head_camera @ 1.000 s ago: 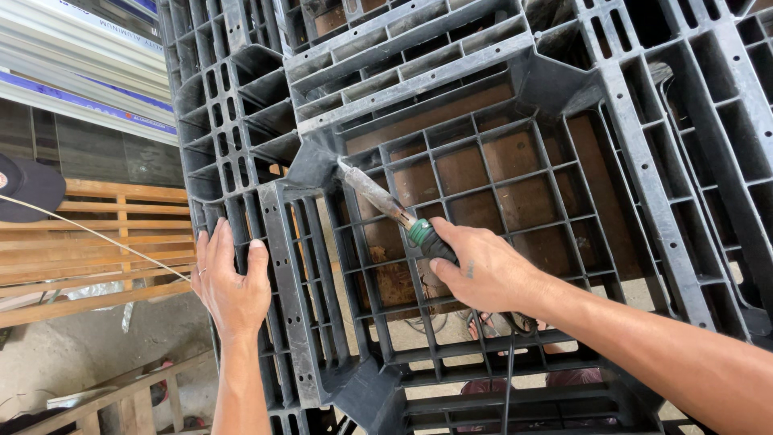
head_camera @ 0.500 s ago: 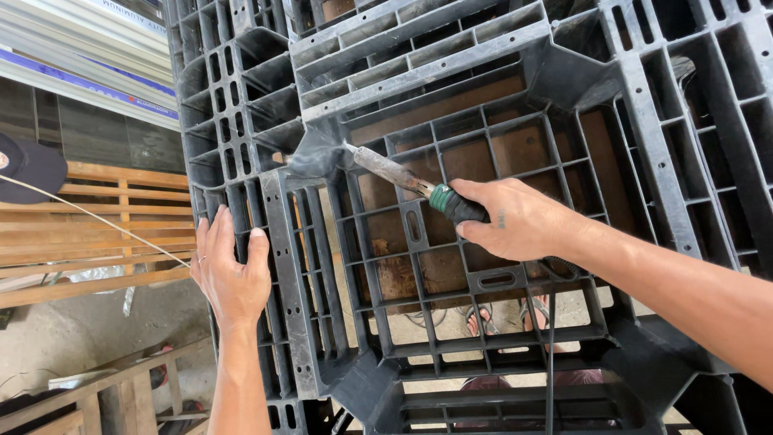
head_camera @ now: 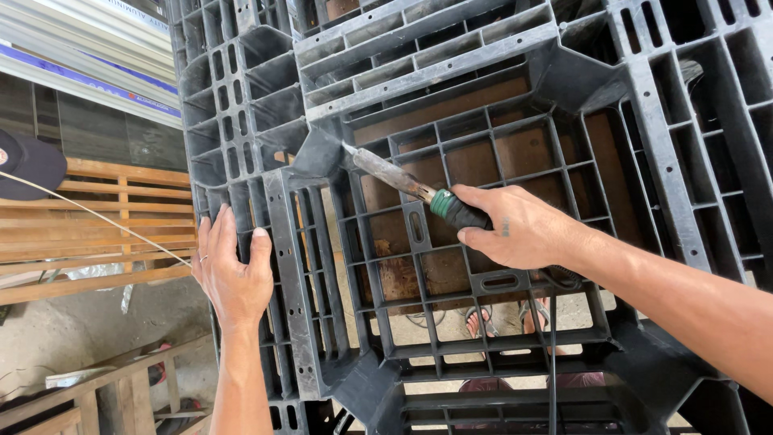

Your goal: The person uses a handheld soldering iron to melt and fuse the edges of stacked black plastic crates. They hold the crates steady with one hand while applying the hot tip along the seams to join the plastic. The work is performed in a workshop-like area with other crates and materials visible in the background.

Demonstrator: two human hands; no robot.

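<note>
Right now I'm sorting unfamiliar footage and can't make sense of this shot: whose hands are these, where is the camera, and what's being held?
The camera sits on a person's head and looks down at their own two bare hands. In front of them stands a grey plastic pallet, a grid of ribs and openings. The left hand rests flat against the pallet's left edge. The right hand grips a tool with a dark, green-banded handle; its long metal tip touches a pallet corner. Wooden pallets lie to the left. Through the openings, feet in sandals show below.
</note>
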